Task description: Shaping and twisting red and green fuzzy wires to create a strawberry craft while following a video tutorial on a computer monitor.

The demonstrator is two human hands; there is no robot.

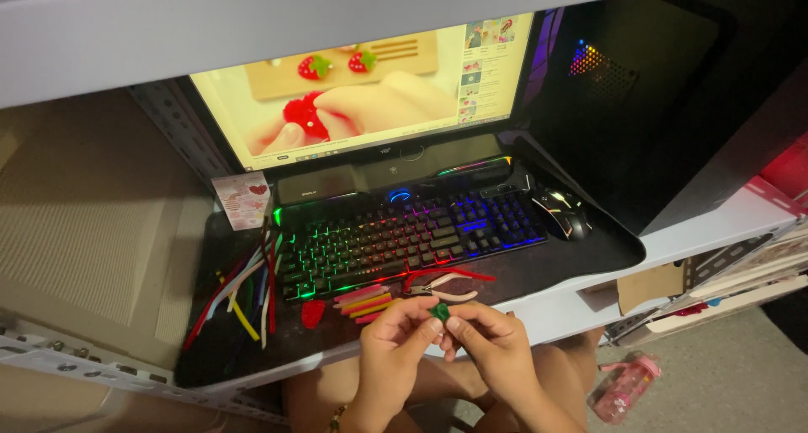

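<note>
I see both hands brought together low over the lap, just off the near edge of the desk mat [581, 260]. The left hand [394, 342] and the right hand [495, 342] meet at the fingertips, and both pinch one small green piece [440, 312] between them. It is a dark, saturated green, compact and a bit lumpy, mostly hidden by thumbs and forefingers; I cannot tell its exact shape or material from here.

Just beyond the fingertips lie pliers with red handles [444, 286], jaws toward the left hand's side. To the left of those, near the left hand, sits a small stack of short pink, yellow and orange sticks [364, 302], and beside it a small red strawberry-shaped piece [312, 313]. Farther out on the left hand's side, a loose bundle of long fuzzy wires [244, 294] in red, white, yellow, blue and green sprawls across the mat.

Beyond all that, a keyboard lit in rainbow colours [404, 235], with a mouse [562, 213] out past the right hand, and a monitor [362, 88] showing red strawberry craft.
</note>
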